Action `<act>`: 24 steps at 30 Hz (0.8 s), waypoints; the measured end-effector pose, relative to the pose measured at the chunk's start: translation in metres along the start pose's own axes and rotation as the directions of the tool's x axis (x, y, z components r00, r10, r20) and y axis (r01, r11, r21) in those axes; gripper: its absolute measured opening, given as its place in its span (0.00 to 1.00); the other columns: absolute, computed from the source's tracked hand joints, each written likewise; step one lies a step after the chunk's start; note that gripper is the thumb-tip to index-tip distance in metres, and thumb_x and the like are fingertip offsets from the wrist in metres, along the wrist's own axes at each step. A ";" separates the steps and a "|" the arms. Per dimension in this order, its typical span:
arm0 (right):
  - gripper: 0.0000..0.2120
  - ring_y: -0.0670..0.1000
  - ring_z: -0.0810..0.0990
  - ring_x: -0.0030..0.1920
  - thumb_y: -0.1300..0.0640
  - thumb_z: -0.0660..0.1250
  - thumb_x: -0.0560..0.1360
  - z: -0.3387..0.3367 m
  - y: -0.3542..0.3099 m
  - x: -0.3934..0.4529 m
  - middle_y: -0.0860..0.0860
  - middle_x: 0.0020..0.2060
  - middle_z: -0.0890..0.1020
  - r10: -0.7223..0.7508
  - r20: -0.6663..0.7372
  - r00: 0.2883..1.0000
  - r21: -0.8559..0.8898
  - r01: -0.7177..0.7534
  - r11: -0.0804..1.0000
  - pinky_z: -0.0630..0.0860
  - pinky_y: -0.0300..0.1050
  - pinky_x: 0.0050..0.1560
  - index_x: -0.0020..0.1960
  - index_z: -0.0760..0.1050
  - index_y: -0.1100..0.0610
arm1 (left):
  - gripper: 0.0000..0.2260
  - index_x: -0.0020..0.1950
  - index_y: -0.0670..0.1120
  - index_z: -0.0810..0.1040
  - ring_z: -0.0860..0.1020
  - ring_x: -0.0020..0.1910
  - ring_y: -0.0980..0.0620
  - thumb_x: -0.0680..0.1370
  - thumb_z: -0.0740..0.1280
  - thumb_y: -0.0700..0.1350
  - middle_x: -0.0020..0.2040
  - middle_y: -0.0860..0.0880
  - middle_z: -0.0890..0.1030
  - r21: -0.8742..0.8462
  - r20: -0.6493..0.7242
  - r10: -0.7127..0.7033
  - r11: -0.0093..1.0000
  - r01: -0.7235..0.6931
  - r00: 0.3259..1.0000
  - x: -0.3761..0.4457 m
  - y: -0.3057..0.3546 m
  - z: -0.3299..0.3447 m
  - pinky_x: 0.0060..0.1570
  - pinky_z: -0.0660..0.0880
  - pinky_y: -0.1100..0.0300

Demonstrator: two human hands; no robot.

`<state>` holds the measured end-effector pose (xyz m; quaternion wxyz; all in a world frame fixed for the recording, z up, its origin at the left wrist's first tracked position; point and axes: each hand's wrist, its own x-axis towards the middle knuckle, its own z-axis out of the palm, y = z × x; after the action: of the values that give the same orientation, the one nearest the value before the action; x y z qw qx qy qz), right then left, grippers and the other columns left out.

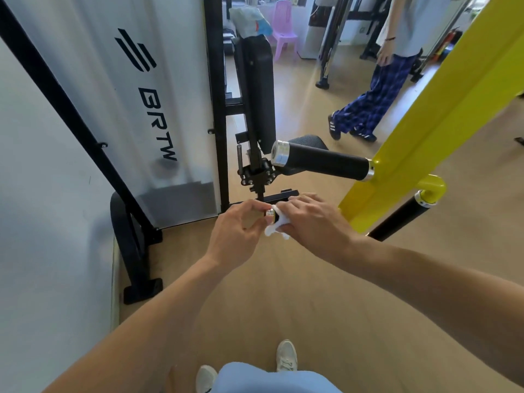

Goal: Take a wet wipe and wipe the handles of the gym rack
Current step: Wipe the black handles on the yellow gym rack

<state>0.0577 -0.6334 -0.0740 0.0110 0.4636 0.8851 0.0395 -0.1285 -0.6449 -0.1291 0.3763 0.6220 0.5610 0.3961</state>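
Observation:
Two black handles stick out leftward from the yellow rack arm (425, 109). The upper handle (326, 163) is bare and ends in a chrome cap. My right hand (314, 222) covers most of the lower handle (397, 222) and is closed around it with a white wet wipe (273, 229) bunched under the fingers. That handle's chrome end cap (270, 214) shows between my two hands. My left hand (238, 231) pinches this cap with curled fingers, touching the wipe's edge.
A white BRTW weight-stack cover (127, 95) in a black frame stands to the left, with its foot (136, 251) on the floor. A black back pad (259, 92) rises behind the handles. Another person (377, 89) walks at the far right. A pink chair (283, 26) stands at the back.

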 end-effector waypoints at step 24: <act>0.11 0.57 0.80 0.56 0.53 0.60 0.82 -0.028 0.004 -0.026 0.54 0.50 0.84 0.192 0.174 0.966 -0.395 -0.110 0.912 0.60 0.58 0.73 0.59 0.77 0.56 | 0.05 0.53 0.58 0.82 0.77 0.38 0.58 0.78 0.72 0.53 0.48 0.58 0.83 -0.056 0.032 -0.002 0.998 0.004 0.999 -0.012 0.000 0.003 0.39 0.76 0.54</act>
<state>0.0746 -0.6544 -0.0462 0.1910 0.5214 0.8156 0.1627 -0.1262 -0.6570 -0.1309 0.4032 0.6165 0.5445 0.4011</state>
